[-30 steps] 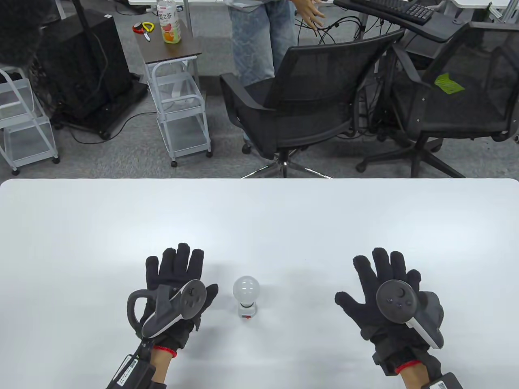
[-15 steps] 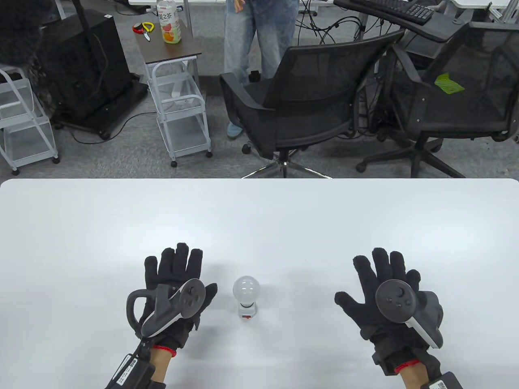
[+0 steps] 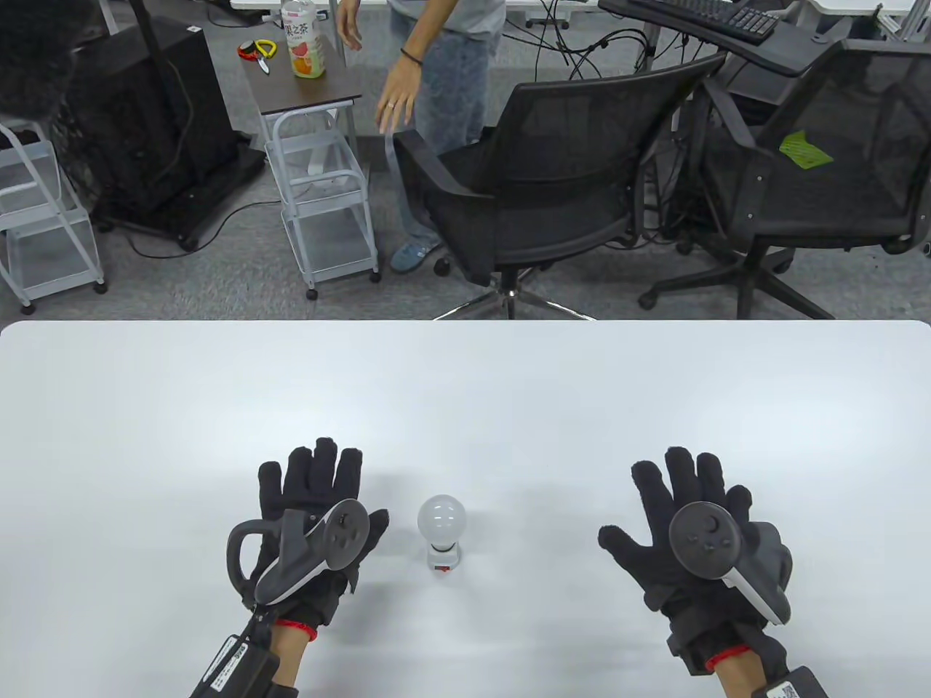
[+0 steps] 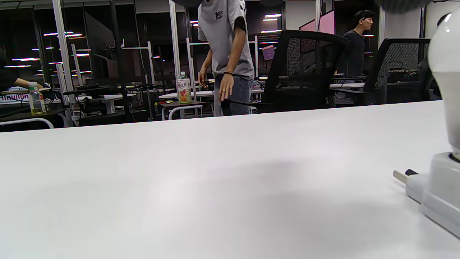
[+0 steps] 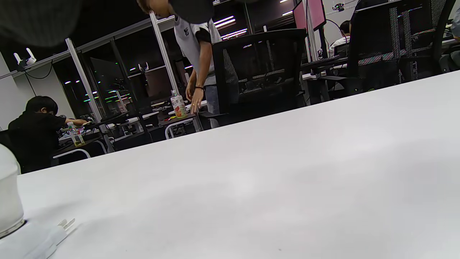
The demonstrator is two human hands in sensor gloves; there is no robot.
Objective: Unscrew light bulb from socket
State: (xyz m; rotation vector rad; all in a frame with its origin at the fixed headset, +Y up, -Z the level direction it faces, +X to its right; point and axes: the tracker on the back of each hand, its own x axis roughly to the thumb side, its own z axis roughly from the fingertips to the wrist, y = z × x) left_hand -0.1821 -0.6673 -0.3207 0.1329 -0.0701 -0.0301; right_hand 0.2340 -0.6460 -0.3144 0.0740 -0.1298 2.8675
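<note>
A white round light bulb stands upright in a small white socket with a red mark, near the table's front middle. My left hand rests flat on the table just left of the bulb, fingers spread, holding nothing. My right hand rests flat farther to the right, fingers spread, empty. In the left wrist view the bulb and the socket with its plug prongs sit at the right edge. In the right wrist view the bulb and socket sit at the lower left.
The white table bears only the bulb and my hands. Beyond its far edge stand two black office chairs, a small side table with a bottle, and a person walking behind.
My hands and the bulb have stayed put; the right hand shifted very slightly. The person in the background has moved left and reaches down toward the chair.
</note>
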